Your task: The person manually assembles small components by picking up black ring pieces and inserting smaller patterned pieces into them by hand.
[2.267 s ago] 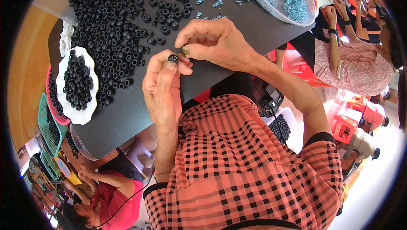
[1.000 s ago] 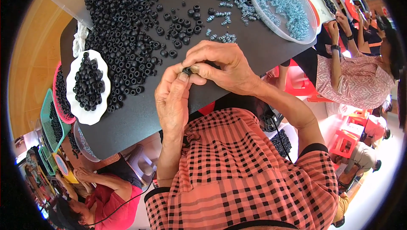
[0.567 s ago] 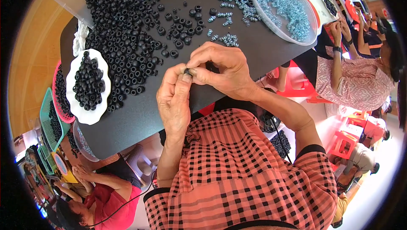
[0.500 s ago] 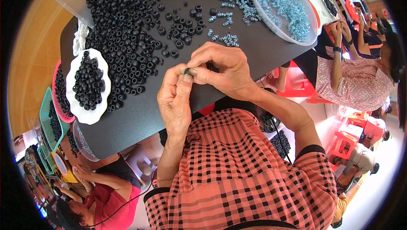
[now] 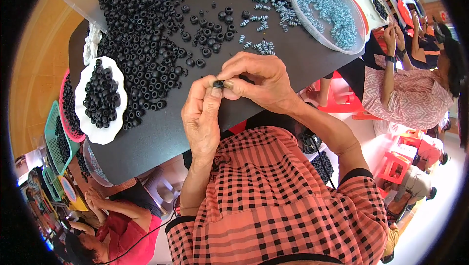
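Note:
My left hand (image 5: pixel 201 118) and my right hand (image 5: pixel 261 79) meet above the near part of the dark table. Between their thumbs and fingertips they pinch a small black hollow piece (image 5: pixel 218 84). Fingers cover most of it, and I cannot tell whether anything sits inside. Beyond my hands lie several loose black round pieces (image 5: pixel 215 35) with holes, next to a big heap of them (image 5: pixel 146 45). Small silvery coil springs (image 5: pixel 264 46) are scattered just past my right hand, and more fill a round clear tub (image 5: pixel 320 36) at the far right.
A white scalloped plate (image 5: pixel 119 111) holding black pieces sits at the table's left side. Past that edge are a pink basket (image 5: pixel 78 137) and a green basket (image 5: pixel 51 140). Co-workers sit to the left and right; red stools (image 5: pixel 393 165) stand at the right.
The black piece has turned slightly in my fingertips, and my fingers have shifted a little around it. Both hands stay in almost the same place.

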A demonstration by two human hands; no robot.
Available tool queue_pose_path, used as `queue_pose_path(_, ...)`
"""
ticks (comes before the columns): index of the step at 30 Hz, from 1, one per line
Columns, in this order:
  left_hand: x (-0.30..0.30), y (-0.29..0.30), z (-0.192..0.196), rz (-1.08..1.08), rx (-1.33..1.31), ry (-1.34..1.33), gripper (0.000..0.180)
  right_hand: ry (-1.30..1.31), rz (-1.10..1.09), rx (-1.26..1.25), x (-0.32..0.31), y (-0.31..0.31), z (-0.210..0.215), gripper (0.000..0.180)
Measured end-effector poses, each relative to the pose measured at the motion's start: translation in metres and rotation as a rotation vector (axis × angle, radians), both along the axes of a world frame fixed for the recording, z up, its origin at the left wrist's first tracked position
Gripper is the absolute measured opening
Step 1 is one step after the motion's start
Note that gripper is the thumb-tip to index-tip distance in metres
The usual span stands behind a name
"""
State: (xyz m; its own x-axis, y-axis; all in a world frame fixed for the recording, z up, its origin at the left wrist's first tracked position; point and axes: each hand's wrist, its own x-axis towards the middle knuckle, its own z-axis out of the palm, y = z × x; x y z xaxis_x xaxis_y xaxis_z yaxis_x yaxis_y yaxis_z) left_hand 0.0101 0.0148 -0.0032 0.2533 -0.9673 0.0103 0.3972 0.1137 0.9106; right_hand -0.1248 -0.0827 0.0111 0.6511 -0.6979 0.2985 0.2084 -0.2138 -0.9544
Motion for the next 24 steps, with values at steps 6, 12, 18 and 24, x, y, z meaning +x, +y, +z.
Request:
queue_pose_path(6,0.000,-0.001,-0.005,0.060,0.043,-0.026,0.024,0.023,-0.032,0.009,0.003,0.002,-0.001,0.020)
queue_pose_path(12,0.003,-0.002,0.002,0.002,0.012,0.119,0.025,0.086,-0.053,-0.091,0.007,-0.004,0.006,0.019)
queue_pose_path(18,0.001,-0.004,0.006,0.028,0.051,0.168,0.028,0.098,-0.039,-0.202,0.006,-0.007,0.010,0.017)
queue_pose_path(24,0.005,-0.003,0.002,-0.006,0.026,0.200,0.028,0.075,-0.069,-0.250,0.007,-0.006,0.006,0.021)
